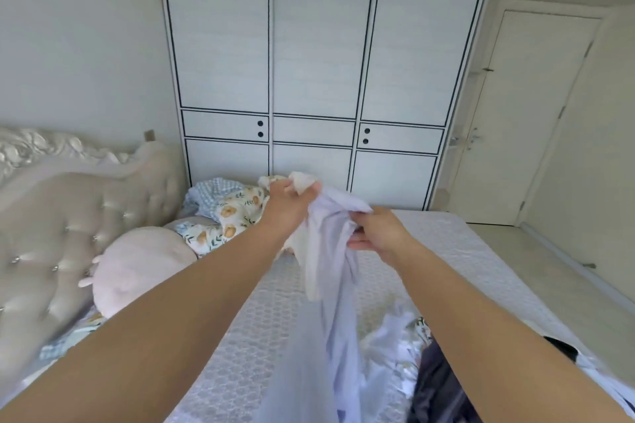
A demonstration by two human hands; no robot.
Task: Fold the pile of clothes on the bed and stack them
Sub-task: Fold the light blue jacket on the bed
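Note:
I hold a pale lilac garment (335, 285) up over the bed (254, 336); it hangs down toward the near edge. My left hand (290, 203) grips its bunched top, together with a bit of cream-white fabric (302, 180). My right hand (379, 233) pinches the lilac cloth a little lower and to the right. A pile of clothes (405, 347) lies on the bed at the lower right, with light pieces and a dark garment (436, 385) in it.
A floral quilt (233, 213) and a round pink cushion (137, 268) lie at the bed's head, by the tufted headboard (51, 227). A white wardrobe (319, 79) stands beyond the bed. A door (529, 113) is at the right.

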